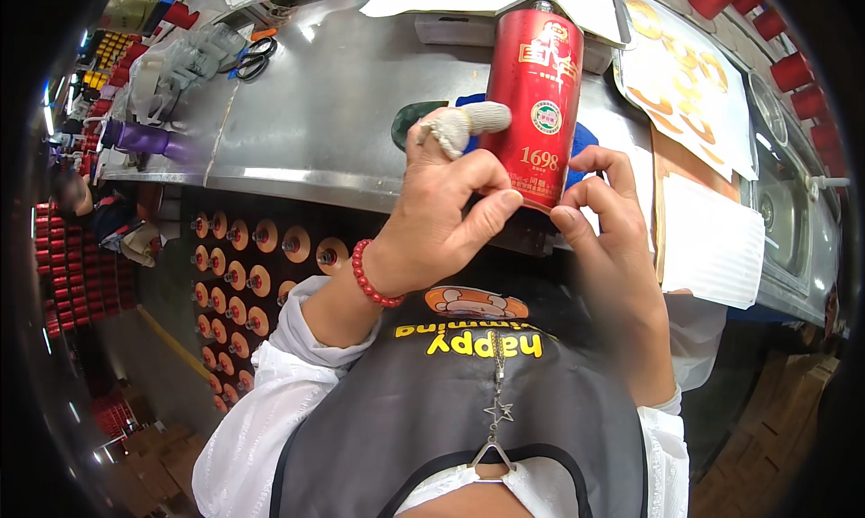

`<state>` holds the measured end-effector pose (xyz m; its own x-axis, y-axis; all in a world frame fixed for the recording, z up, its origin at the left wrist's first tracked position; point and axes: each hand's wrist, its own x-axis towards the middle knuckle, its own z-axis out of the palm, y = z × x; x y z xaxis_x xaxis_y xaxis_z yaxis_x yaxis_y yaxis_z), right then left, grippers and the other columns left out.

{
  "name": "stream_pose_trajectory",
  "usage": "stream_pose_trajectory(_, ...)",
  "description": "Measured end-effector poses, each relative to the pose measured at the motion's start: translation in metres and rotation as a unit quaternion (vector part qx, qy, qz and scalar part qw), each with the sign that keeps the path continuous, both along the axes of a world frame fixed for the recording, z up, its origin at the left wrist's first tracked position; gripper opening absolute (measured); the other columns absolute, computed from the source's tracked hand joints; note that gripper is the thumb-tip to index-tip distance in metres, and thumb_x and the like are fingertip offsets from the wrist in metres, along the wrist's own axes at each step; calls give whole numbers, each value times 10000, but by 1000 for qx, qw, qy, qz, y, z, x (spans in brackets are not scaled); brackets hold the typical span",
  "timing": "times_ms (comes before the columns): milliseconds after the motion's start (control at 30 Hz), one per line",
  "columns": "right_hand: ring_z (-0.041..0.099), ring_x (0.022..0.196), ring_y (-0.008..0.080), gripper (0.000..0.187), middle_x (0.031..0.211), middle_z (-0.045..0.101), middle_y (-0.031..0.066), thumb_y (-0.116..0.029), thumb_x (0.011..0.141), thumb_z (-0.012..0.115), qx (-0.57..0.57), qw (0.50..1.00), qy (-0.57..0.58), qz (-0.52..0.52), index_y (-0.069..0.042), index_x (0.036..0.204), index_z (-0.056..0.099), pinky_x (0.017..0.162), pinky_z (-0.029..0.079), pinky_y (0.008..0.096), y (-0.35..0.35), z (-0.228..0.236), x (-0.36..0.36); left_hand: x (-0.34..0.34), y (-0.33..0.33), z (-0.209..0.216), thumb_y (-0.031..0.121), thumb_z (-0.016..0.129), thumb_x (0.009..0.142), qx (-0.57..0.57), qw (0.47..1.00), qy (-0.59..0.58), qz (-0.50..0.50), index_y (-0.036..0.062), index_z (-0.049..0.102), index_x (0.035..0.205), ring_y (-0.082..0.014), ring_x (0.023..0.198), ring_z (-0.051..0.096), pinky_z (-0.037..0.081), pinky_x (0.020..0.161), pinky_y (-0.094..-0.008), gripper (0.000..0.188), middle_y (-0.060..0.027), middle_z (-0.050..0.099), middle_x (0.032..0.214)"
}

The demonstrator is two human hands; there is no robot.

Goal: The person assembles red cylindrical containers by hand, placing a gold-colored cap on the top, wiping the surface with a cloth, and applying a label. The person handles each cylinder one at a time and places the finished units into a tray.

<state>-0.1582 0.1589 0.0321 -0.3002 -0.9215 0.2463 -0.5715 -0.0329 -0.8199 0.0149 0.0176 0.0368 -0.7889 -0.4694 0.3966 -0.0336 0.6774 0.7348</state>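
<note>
A glossy red cylindrical bottle (533,95) with gold and white print lies at the metal table's front edge, its lower end toward me. My left hand (455,180) is at the bottle's left side. Its fingers are curled, the thumb presses by the lower rim, and a pale knitted finger cover is on the index finger. My right hand (605,207) holds the lower right edge with bent thumb and fingers. Beneath the bottle a blue cloth (584,140) shows in part. A dark green piece (414,122) sits beside my left hand.
Black-handled scissors (255,59) and crumpled clear plastic (203,54) lie at the far left, near a purple object (144,140). On the right are a sheet with gold designs (680,77) and a white paper stack (712,239). Racked bottles (257,279) stand below the table.
</note>
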Motion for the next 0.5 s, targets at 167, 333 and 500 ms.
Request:
stream_pose_trajectory(167, 518, 1059, 304, 212, 1088, 525, 168, -160, 913, 711, 0, 999, -46, -14, -8, 852, 576, 926, 434, 385, -3, -9, 0, 4, -1, -9, 195, 713, 869, -12, 999, -12, 52, 73, 622, 812, -330, 1190, 482, 282, 1066, -435, 162, -226, 567, 1292)
stream_pose_trajectory(333, 517, 1033, 292, 222, 1079, 515, 163, -170, 931, 696, -3, 998, -58, -15, -6, 852, 569, 916, 439, 376, -4, -14, -2, 7, -1, -12, 146, 706, 859, 32, 998, -25, 55, 53, 620, 792, -287, 1250, 470, 328, 1085, -395, 144, -228, 513, 1387)
stream_pose_trajectory(500, 511, 1024, 263, 230, 1089, 496, 152, -166, 929, 704, -11, 997, -79, -5, -4, 845, 564, 913, 439, 351, -3, -16, -4, 3, 0, -20, 211, 741, 851, 78, 994, 32, 66, 78, 612, 783, -322, 1169, 484, 306, 1052, -431, 198, -227, 583, 1277)
